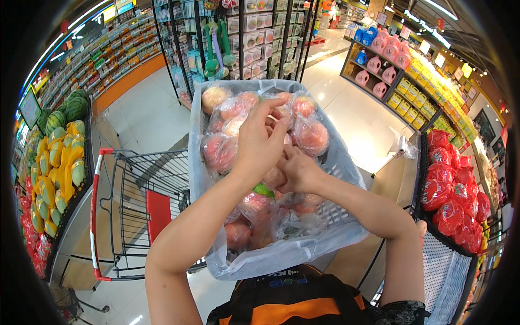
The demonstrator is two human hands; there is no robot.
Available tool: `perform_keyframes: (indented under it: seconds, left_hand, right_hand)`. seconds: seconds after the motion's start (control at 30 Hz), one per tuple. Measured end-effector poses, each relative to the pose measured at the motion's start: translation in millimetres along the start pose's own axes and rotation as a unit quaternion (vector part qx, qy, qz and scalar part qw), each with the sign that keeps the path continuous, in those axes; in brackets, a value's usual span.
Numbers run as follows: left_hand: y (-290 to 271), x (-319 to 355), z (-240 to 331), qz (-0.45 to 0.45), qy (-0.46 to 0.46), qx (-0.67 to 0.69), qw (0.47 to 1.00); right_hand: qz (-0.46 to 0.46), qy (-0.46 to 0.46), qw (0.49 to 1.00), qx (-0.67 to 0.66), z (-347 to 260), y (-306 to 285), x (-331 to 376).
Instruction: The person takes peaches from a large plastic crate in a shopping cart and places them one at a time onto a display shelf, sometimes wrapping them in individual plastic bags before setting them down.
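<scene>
In front of me is a crate (349,214) lined with thin white sheeting (244,266). It holds several round red-and-yellow fruits (311,136) in clear plastic wrap; whether they are peaches or apples I cannot tell. Above the middle of the crate, my left hand (262,136) has its fingers curled in, and whatever they pinch is hidden behind the palm. Just below and to its right, my right hand (299,169) is closed around a round fruit (274,177), close to the left fingers. A crumpled clear wrapper (298,223) lies at the crate's near side.
A shopping cart (130,206) with a red handle stands left of the crate. Farther left are melons (51,157) and watermelons (57,122). Red-bagged goods (449,189) fill a stand on the right. Beyond the crate are a hanging-goods rack (254,43) and detergent shelves (390,76).
</scene>
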State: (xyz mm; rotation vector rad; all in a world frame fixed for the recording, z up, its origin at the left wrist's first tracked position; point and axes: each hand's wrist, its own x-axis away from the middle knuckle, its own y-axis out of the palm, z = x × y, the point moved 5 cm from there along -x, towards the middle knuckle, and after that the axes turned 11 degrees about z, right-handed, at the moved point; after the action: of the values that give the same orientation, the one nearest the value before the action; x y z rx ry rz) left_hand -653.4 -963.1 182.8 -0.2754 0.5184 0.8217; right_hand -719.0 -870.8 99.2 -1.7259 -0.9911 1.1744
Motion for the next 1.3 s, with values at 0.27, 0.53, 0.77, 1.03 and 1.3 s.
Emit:
perform_keyframes:
  seconds: [0.27, 0.53, 0.77, 1.03, 1.3]
  left_hand:
    - [1.1, 0.9, -28.5, 0.022, -0.060, -0.011, 0.998]
    - [35.5, 37.4, -8.7, -0.334, -0.207, 0.144, 0.908]
    - [39.4, 49.0, 8.1, -0.261, -0.264, 0.192, 0.908]
    - [39.2, 49.2, 0.5, -0.245, -0.292, 0.199, 0.903]
    - [44.6, 52.4, -10.1, -0.264, -0.303, 0.166, 0.900]
  right_hand:
    - [0.137, 0.213, 0.901, -0.352, 26.1, -63.3, 19.8]
    - [0.223, 0.292, 0.809, -0.459, 25.4, -72.0, 62.8]
    - [0.470, 0.206, 0.821, -0.250, 13.2, -117.2, 82.9]
    - [0.298, 0.184, 0.882, -0.315, -4.2, -106.3, 77.8]
    - [0.308, 0.254, 0.831, -0.387, -5.6, -103.2, 85.3]
